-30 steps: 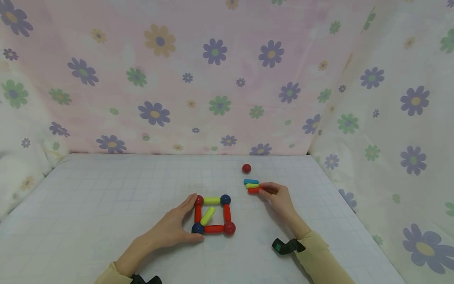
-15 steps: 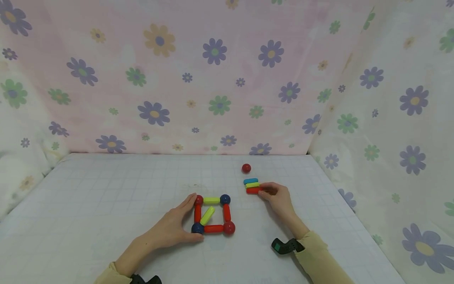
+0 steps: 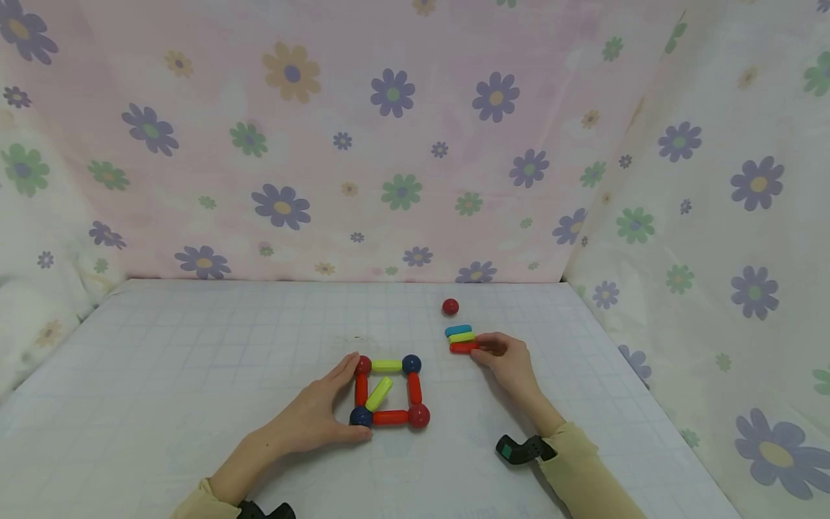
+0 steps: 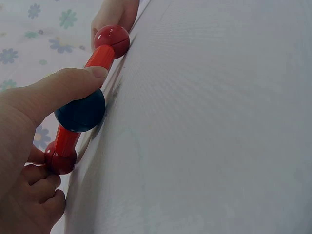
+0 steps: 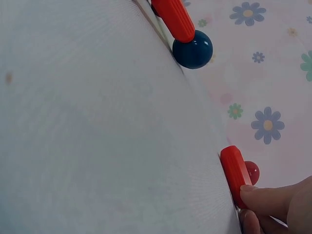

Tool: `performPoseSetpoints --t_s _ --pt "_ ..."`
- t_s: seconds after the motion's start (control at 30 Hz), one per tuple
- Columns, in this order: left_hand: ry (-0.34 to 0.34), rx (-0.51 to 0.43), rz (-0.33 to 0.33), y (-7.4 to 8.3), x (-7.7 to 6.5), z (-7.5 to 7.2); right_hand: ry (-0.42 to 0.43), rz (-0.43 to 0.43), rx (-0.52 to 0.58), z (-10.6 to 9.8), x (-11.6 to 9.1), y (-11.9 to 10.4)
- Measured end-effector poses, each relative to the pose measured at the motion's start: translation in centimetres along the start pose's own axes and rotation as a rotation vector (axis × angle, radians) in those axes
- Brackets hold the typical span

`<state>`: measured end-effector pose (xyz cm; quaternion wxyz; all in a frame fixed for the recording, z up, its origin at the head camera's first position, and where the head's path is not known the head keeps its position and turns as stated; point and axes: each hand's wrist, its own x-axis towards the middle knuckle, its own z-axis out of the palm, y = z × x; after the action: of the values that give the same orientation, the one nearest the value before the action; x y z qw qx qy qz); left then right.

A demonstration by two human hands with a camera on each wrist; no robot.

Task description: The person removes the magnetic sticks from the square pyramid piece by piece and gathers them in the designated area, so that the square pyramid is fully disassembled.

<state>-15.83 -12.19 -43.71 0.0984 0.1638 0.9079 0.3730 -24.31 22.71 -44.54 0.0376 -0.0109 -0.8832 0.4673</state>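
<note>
Left of centre in the head view, a flat square of toy magnetic rods and balls lies on the table, with red balls and dark blue balls at its corners. A yellow-green rod slants inward from the near-left blue ball. My left hand holds the square's left side, its thumb on that blue ball and its fingers at the far red ball. To the right, my right hand pinches a red rod by its right end. Touching it are a yellow-green rod and a blue rod.
A loose red ball sits behind the three rods. The table has a pale gridded cover. Floral curtains rise at its back and sides. Each wrist wears a black band, such as the right one.
The red rod in my right hand has shifted slightly left, lining up closer with the yellow-green and blue rods, which tilted a little. My left hand and the square hold still.
</note>
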Motion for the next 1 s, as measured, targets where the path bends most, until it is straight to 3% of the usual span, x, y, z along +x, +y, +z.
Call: performPoseSetpoints --t_s 0.83,1.0 --pt "0.006 0.006 0.012 -0.1 0.0 0.0 0.022 0.023 -0.026 0.3 0.0 0.0" --pt "0.003 0.007 0.005 -0.1 0.0 0.0 0.058 0.002 0.042 -0.8 -0.3 -1.3"
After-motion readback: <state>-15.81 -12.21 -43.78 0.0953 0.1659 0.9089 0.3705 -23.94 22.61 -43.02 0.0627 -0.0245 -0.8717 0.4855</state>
